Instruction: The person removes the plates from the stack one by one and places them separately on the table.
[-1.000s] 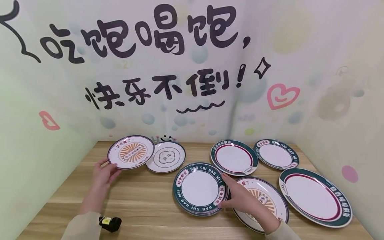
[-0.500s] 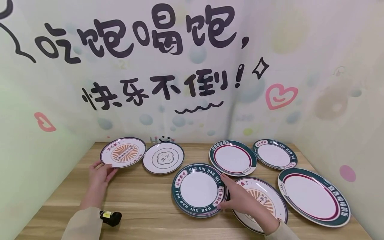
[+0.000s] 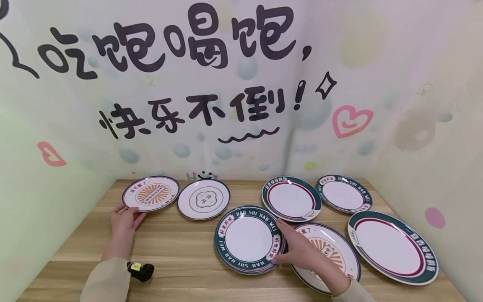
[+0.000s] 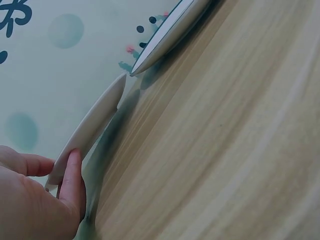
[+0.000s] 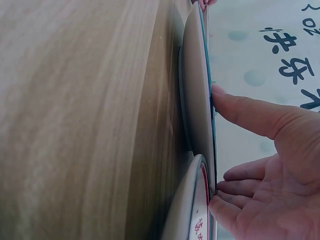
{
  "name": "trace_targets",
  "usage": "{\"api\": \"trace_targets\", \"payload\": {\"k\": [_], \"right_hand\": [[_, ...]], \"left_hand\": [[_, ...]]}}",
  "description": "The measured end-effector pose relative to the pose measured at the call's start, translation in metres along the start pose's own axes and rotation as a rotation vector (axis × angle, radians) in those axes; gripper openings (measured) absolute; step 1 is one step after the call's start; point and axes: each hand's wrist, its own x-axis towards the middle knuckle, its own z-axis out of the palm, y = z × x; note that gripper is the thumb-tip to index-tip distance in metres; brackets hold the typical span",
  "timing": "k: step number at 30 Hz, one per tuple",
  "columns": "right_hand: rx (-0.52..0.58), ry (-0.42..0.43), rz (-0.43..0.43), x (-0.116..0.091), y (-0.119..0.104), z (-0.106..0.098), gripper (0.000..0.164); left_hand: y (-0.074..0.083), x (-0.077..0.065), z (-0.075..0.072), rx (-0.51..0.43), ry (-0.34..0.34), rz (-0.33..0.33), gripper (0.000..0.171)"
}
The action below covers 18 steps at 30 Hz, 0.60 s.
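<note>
My left hand pinches the near-left rim of a white plate with an orange sunburst, at the table's back left. In the left wrist view this plate slants, with a shadowed gap under its raised side. Thumb and fingers of my right hand are spread along the right edge of a green-rimmed plate in the middle. In the right wrist view its straight fingertips touch the rim of that plate. A second sunburst plate lies partly hidden behind the right hand.
A white plate with a small emblem is beside the left plate. A green-rimmed plate with a red ring, another green-rimmed plate and an oval one lie to the right. Printed cloth walls enclose the wooden table.
My left hand has moved the sunburst plate leftward and lower, from overlapping the emblem plate to beside it. The right hand stays at the green-rimmed plate; the view has shifted slightly.
</note>
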Motion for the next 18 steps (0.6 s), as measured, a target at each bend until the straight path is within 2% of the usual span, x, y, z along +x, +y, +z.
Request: {"api": "trace_targets", "payload": {"k": [13,18], "right_hand": [[0.006,0.005,-0.015,-0.002,-0.0005,-0.0005,0.101],[0.004,0.002,-0.006,-0.001,-0.0009,-0.0004,0.1]], "left_hand": [[-0.0022,0.0042,0.0015,0.018,0.034,-0.002,0.075],[-0.0016,0.0036,-0.0001,0.03,0.016,-0.001,0.078]]}}
